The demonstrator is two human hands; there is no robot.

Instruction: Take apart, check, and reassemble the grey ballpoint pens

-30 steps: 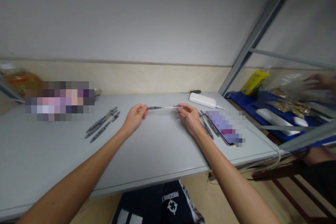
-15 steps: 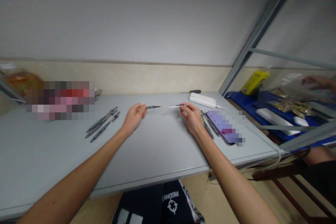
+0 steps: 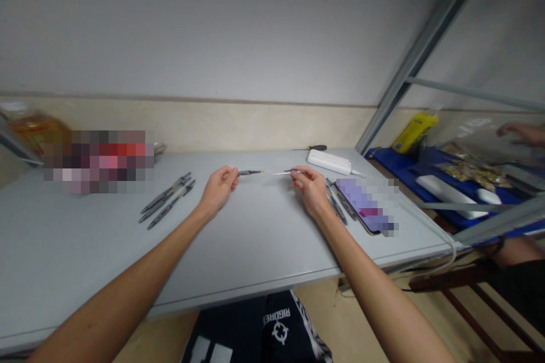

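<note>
My left hand (image 3: pixel 219 188) is closed on a dark pen part (image 3: pixel 250 173) with a yellowish tip that points right. My right hand (image 3: pixel 310 187) pinches a thin pale rod (image 3: pixel 281 173), with a dark piece between the same fingers; its exact shape is too small to tell. A short gap separates the two tips above the grey table (image 3: pixel 255 238). Left of my left hand lie several grey pens (image 3: pixel 170 201) side by side. More grey pens (image 3: pixel 338 204) rest just right of my right wrist, partly hidden by it.
A phone (image 3: pixel 361 207) lies beside the right-hand pens. Behind are a white power strip (image 3: pixel 329 162) and a screwdriver (image 3: pixel 317 148). An orange bottle (image 3: pixel 38 130) stands far left. At right, past a metal post, another person's hand (image 3: pixel 519 131) hovers over a blue surface (image 3: pixel 385 161).
Both my hands stay nearly still with what they hold. The other person's hand at the far right has shifted slightly right.
</note>
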